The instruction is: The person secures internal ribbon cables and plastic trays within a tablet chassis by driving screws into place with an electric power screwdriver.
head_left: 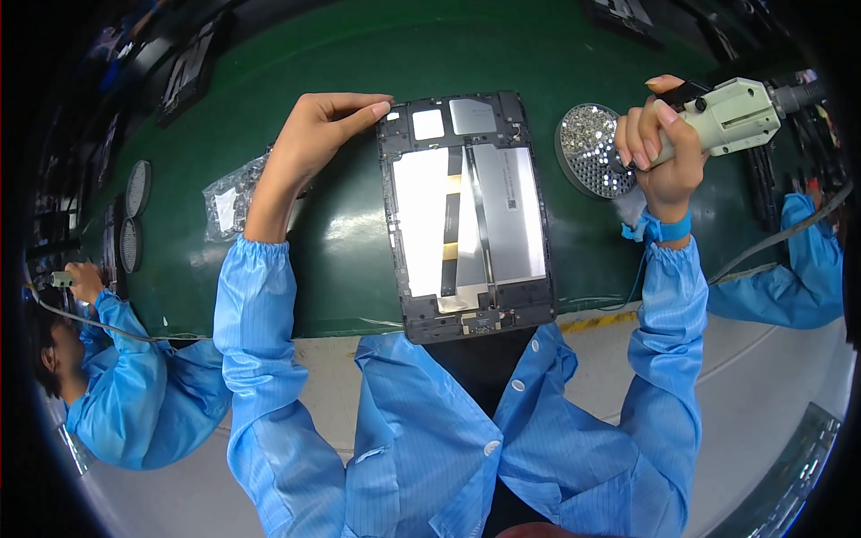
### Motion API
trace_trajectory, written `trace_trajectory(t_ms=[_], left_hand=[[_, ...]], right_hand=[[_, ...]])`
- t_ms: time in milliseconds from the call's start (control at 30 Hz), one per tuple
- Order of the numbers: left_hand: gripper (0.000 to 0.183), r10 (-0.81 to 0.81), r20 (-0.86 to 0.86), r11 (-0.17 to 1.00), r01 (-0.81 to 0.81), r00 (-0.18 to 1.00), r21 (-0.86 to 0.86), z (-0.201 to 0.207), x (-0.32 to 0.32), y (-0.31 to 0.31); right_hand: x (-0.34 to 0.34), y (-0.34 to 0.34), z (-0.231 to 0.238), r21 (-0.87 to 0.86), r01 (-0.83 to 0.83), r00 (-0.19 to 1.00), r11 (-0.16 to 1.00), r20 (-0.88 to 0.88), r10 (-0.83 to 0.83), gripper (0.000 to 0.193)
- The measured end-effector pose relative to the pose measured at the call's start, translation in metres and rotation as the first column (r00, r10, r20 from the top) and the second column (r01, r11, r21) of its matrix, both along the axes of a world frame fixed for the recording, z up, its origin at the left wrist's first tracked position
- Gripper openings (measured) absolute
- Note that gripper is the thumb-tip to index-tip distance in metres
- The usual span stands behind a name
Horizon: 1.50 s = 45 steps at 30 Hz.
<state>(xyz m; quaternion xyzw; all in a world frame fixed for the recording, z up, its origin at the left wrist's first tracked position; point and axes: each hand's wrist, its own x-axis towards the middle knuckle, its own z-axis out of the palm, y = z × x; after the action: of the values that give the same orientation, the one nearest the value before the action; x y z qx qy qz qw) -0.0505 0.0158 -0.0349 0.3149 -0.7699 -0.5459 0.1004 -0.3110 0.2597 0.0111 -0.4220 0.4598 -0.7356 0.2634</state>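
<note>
An opened tablet with a black frame and bare silvery back plates lies before me, its near end at the table edge. The thumb and forefinger of my left hand are pinched at its far left corner. My right hand is wrapped round a pale electric screwdriver, held right of the tablet with its cable end pointing right. The screwdriver's tip is hidden by my fingers, over a round tray filled with small shiny screws. A blue wrist strap circles my right wrist.
A clear plastic bag of small parts lies on the green table behind my left wrist. Two round trays sit farther left. Co-workers in blue sleeves are on both sides. Dark frames stand at the far left.
</note>
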Motion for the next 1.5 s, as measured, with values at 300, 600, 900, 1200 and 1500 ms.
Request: trace_trajectory(t_ms=[300, 600, 900, 1200, 1500], left_hand=[[0.030, 0.050, -0.140, 0.999, -0.051, 0.989, 0.001, 0.002, 0.009, 0.022], [0.027, -0.157, -0.211, 0.985, 0.136, 0.965, -0.111, -0.001, -0.003, 0.066], [0.025, -0.204, -0.358, 0.968, 0.242, 0.911, 0.065, 0.018, -0.011, 0.067], [0.024, -0.200, -0.422, 0.978, 0.204, 0.884, -0.036, 0.021, -0.019, 0.090], [0.026, -0.192, -0.405, 0.981, 0.182, 0.894, -0.064, 0.017, -0.021, 0.089]], right_hand=[[0.012, -0.015, 0.002, -0.048, -0.008, 0.996, 0.999, 0.093, 0.013, 0.022], [0.086, -0.067, 0.030, -0.010, -0.206, 0.975, 0.979, 0.079, 0.206, 0.015], [0.111, -0.076, 0.037, 0.027, -0.215, 0.975, 0.976, -0.057, 0.217, 0.024], [0.102, -0.055, 0.033, -0.103, -0.324, 0.943, 0.940, -0.109, 0.313, 0.024], [0.098, -0.058, 0.027, -0.078, -0.277, 0.950, 0.958, -0.169, 0.261, 0.029]])
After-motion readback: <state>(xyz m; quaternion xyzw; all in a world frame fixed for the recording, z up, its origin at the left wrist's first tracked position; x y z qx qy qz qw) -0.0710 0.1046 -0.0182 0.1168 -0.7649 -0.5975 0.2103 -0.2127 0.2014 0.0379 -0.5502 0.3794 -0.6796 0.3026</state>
